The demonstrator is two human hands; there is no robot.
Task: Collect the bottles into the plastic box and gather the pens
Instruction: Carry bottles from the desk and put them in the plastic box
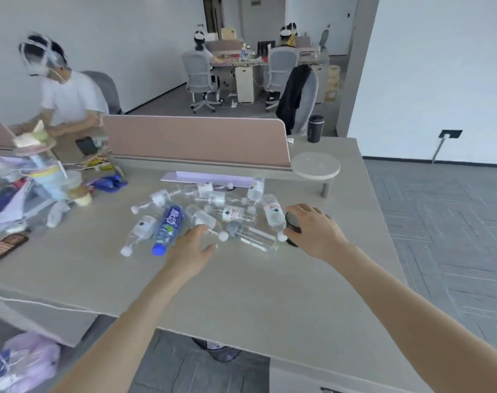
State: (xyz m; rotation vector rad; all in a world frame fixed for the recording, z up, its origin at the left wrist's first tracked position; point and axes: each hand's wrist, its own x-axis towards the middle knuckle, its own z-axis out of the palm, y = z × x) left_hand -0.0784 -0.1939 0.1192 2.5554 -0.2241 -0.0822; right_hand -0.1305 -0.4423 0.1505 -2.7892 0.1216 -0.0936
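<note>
Left hand (192,246) grip open by blue-labelled bottle (168,226), writing unreadable; right hand (316,229) grips dark object (292,222)

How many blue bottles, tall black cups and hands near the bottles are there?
Blue-labelled plastic bottle: 1
Tall black lidded cup: 1
Hands: 2, left hand and right hand, which grips a dark round object
Total: 4
</note>
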